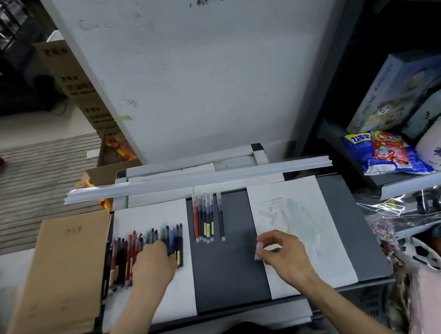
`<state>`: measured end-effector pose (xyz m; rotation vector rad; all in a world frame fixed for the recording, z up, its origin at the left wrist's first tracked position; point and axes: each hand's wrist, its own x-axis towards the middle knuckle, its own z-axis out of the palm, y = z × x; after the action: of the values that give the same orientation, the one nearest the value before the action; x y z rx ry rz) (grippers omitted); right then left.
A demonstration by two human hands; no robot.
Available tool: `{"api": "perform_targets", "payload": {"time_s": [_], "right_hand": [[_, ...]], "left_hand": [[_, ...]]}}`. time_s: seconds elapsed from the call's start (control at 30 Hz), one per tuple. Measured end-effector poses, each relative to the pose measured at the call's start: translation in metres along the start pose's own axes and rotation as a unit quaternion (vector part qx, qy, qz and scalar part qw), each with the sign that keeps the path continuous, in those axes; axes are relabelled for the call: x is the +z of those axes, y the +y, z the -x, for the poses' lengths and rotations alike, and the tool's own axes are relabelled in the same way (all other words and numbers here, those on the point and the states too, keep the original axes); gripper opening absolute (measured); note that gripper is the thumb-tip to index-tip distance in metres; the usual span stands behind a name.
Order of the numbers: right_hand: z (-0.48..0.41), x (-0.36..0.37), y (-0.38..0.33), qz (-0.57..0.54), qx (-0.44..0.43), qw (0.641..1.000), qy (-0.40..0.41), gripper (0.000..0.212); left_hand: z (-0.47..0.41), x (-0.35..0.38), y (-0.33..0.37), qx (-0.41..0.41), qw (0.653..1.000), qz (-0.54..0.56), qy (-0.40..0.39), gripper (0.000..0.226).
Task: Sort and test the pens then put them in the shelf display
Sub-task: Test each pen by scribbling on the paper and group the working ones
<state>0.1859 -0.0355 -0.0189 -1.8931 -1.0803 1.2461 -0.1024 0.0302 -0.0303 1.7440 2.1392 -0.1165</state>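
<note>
The dark worktop is laid out as stations from left to right. A brown cardboard sheet covers its left edge. Beside it, a white sheet carries the heap of mixed pens, probably the untested stock. By the right edge, a scribble sheet bears faint colour marks, so it likely serves for testing. On the bare strip between the papers, toward the far edge, a row of clear-barrelled pens lies parallel, one slightly apart; these look sorted.

The left hand lies over the heap's near end; blur hides whether it grips a pen. The right hand, at the scribble sheet's left edge, pinches a small pale piece, perhaps a cap.
</note>
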Motion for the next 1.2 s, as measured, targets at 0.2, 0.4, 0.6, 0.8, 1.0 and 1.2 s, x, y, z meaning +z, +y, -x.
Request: {"api": "perform_targets", "payload": {"time_s": [0.2,0.4,0.6,0.8,1.0,1.2], "right_hand": [[0.005,0.008,-0.006,-0.162,0.057,0.985,-0.02,0.023],[0.01,0.005,-0.033,-0.398,0.118,0.906,-0.086,0.021],[0.015,0.005,-0.064,-0.489,0.11,0.862,-0.079,0.023],[0.028,-0.001,-0.09,-0.525,0.081,0.843,-0.088,0.023],[0.037,-0.003,-0.096,-0.459,0.03,0.884,-0.085,0.023],[0.044,0.011,-0.095,-0.404,-0.024,0.911,-0.08,0.021]], "left_hand": [[0.007,0.0,0.003,-0.021,1.0,0.012,-0.003,0.016],[0.021,-0.016,0.008,0.021,0.997,0.073,0.029,0.021],[0.066,-0.038,0.051,0.182,0.959,0.215,0.023,0.02],[0.098,-0.038,0.072,0.263,0.932,0.248,0.029,0.026],[0.101,-0.039,0.071,0.274,0.928,0.252,0.035,0.027],[0.102,-0.041,0.074,0.252,0.916,0.312,0.011,0.033]]}}
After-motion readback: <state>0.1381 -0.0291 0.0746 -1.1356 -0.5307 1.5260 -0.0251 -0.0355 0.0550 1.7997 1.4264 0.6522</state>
